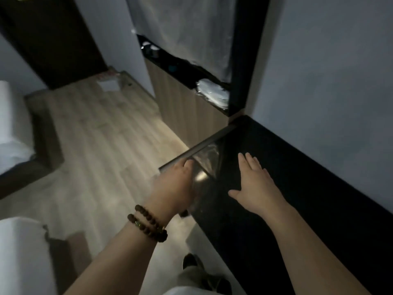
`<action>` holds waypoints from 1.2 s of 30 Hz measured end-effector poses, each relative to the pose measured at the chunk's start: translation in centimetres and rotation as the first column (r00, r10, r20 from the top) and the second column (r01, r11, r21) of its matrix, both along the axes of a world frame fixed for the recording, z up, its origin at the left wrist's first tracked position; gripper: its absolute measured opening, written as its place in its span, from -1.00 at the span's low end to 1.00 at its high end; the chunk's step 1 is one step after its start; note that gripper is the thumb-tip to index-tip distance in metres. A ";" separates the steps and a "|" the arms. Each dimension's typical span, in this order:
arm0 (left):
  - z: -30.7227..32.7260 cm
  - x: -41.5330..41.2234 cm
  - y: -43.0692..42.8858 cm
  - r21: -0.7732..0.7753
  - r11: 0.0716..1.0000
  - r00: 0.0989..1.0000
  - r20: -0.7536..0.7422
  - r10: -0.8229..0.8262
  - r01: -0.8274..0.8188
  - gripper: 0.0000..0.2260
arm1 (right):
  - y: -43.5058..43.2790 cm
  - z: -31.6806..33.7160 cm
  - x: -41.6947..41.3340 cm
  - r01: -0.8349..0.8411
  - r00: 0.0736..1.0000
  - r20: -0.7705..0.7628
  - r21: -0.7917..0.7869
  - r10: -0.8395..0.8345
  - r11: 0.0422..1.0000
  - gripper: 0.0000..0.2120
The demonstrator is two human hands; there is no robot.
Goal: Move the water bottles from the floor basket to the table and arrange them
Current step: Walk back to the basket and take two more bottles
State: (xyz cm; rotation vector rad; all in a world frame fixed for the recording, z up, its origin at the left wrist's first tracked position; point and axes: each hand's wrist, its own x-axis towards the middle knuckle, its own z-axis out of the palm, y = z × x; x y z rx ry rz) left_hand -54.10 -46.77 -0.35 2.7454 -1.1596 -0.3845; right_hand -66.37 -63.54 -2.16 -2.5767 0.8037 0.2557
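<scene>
1. Pretty dim room. The head view looks down at both hands, which are reaching out over a glossy black bench (297,188) that runs along the grey wall on the right.
2. The right hand (253,188) is flat, palm down, with fingers straight and together and the thumb out to the side. It's over the bench top and holding nothing. I can't say for sure if it's touching the surface or just above it.
3. The left hand (174,184) is at the bench's front edge, back of the hand up, with the fingers (188,163) going over the pale edge strip. It's too blurry to tell if they're gripping the edge or just lying on it.
4. There's a double loop of brown beads (148,222) on the left wrist.
5. As for the water bottles, I can't tell where they are from this angle. The stretch of bench top near the hands only shows a shiny reflection.
6. Past the bench is a wood-fronted cabinet (180,107) with a dark niche, and some white wrapped stuff (212,92) sits in it.
7. On the left there's the wood floor (95,135), a bed with white linen (10,124), and a pale sheet (108,84) lying on the floor near a dark door.
8. A dark shoe (189,260) shows at the bottom.
</scene>
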 end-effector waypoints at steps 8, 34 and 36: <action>-0.4 7.5 9.0 -0.033 0.949 0.949 -0.051 0.310 -0.312 -0.26 | 6.5 0.0 11.5 -0.275 0.961 0.043 0.001 0.275 0.961 0.00; -2.9 54.2 29.0 -0.188 0.794 0.815 -0.166 0.555 -0.579 -0.39 | 25.3 -2.8 63.6 -0.493 0.867 0.108 0.057 0.486 0.868 -0.14; -3.3 58.4 29.1 -0.182 0.792 0.813 -0.153 0.562 -0.582 -0.40 | 25.3 -3.4 68.3 -0.504 0.860 0.123 0.063 0.495 0.861 -0.14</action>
